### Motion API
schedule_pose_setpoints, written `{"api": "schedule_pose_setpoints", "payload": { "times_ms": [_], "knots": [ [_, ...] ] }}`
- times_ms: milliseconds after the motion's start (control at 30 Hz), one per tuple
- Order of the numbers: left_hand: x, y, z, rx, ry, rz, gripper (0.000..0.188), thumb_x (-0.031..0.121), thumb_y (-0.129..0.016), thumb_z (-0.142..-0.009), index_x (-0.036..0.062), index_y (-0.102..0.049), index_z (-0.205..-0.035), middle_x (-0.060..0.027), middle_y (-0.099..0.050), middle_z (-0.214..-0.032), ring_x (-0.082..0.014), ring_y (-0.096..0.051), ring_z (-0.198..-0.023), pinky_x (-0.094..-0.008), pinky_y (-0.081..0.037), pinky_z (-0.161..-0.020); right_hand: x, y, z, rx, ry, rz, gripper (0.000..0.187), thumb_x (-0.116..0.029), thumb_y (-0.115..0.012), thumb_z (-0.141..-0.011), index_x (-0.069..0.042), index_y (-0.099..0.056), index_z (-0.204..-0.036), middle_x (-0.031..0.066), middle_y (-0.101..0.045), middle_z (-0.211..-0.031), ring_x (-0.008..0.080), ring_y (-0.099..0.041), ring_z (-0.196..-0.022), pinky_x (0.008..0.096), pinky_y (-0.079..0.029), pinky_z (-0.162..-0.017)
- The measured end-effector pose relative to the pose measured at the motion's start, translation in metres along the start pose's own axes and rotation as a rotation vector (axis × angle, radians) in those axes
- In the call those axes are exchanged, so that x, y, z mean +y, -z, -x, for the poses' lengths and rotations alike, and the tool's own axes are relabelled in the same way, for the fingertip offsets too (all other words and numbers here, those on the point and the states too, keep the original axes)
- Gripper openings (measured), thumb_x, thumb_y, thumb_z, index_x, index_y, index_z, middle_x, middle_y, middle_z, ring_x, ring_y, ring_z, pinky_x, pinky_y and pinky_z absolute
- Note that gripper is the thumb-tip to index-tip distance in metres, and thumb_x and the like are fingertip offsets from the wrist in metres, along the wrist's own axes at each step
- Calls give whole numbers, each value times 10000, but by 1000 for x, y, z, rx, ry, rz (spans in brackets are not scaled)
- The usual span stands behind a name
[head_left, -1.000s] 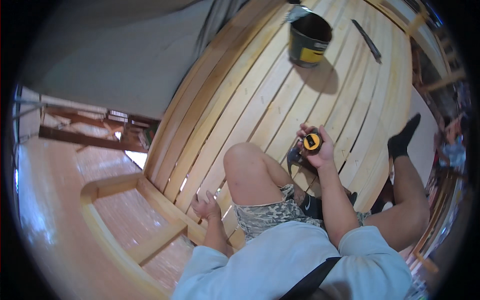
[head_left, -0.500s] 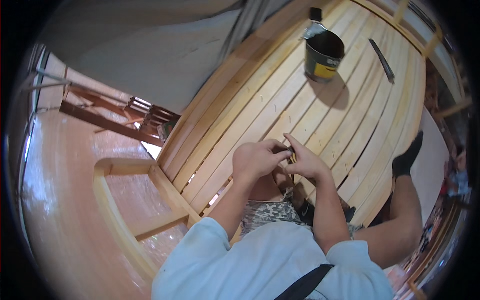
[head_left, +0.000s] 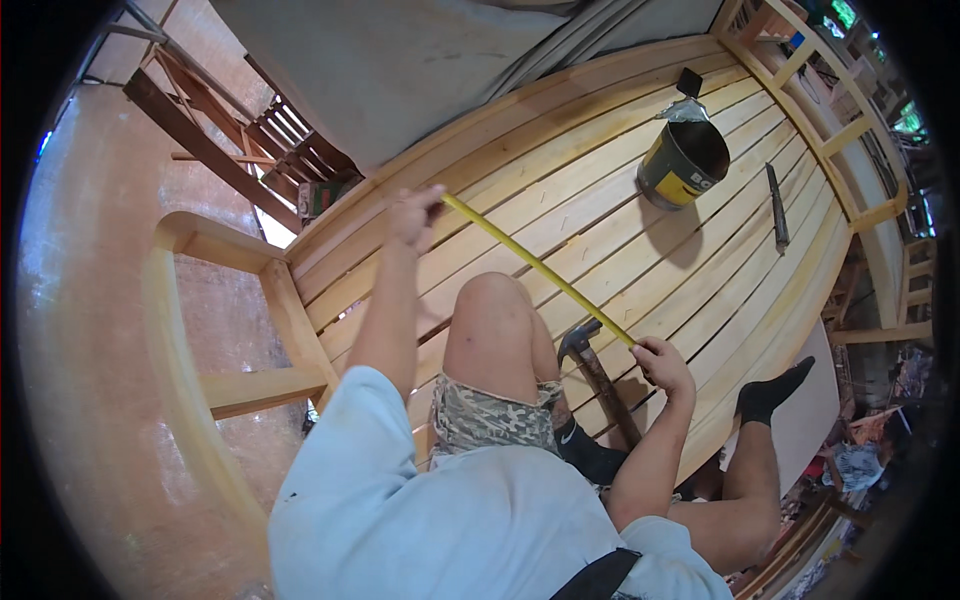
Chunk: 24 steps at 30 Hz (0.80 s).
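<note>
A yellow tape measure blade (head_left: 540,268) stretches slantwise over the slatted wooden surface (head_left: 560,215), passing above my bent knee. My left hand (head_left: 413,215), up and to the left, grips its upper end. At the lower right my right hand (head_left: 662,364) is closed around the other end; a case, if there is one, is hidden in that hand. Between my leg and right forearm a claw hammer (head_left: 600,378) leans with its dark head up, close under the blade.
A dark bucket with a yellow label (head_left: 672,185) stands on the slats, a black-handled tool (head_left: 689,82) at its rim. Right of it lies a thin dark bar (head_left: 777,210). Wooden frames (head_left: 265,390) edge the left side. Another person (head_left: 858,465) is low at the far right.
My hands were together over my lap; now they are wide apart with the yellow blade drawn out between them. My view has shifted, and the hammer now shows.
</note>
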<state>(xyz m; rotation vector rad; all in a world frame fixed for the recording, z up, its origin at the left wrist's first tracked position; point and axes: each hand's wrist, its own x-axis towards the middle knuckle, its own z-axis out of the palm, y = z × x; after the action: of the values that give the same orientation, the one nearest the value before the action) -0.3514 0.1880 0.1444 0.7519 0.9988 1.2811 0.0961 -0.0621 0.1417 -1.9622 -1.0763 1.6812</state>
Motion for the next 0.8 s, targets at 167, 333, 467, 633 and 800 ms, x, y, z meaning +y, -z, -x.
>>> {"api": "schedule_pose_setpoints", "payload": {
  "times_ms": [167,333,467,633,800],
  "knots": [
    [-4,96,-21,376,103,-953,559,314,-686,-896,-60,-584,-1299,-193,-656,-1231,-287,-634,-1131,-416,-508,-973,29,16,4,247,-15,-46,180,-192,-631,-939,-46,-646,-836,-33,-492,-594,75,-423,-476,261,-314,-429],
    [-42,212,43,561,273,-1502,589,428,-525,-936,15,-567,-1354,-173,-327,-1562,-332,-340,-1424,-509,-300,-1153,53,32,-6,446,4,-3,264,-262,-622,-944,-14,-693,-883,-20,-553,-659,83,-495,-590,262,-396,-538],
    [-48,208,43,560,323,-1628,541,447,-477,-952,62,-635,-1297,-124,-205,-1638,-303,-214,-1500,-561,-208,-1186,67,48,-18,505,-90,-28,242,-249,-629,-952,-27,-686,-873,-16,-575,-685,83,-516,-616,254,-410,-573],
    [-51,233,51,626,98,-1694,529,477,-499,-948,34,-721,-1131,-149,-302,-1593,-318,-232,-1492,-559,-131,-1207,29,30,-45,449,-116,-68,257,-267,-624,-961,-31,-692,-885,-11,-595,-709,80,-521,-636,252,-410,-582],
    [-58,265,34,671,-197,-1693,509,424,-615,-903,-74,-719,-876,-202,-552,-1340,-366,-449,-1291,-488,-327,-1102,15,40,-85,427,-81,-4,258,-268,-605,-973,-37,-695,-899,-10,-614,-760,86,-530,-685,250,-410,-618]
  ]
}}
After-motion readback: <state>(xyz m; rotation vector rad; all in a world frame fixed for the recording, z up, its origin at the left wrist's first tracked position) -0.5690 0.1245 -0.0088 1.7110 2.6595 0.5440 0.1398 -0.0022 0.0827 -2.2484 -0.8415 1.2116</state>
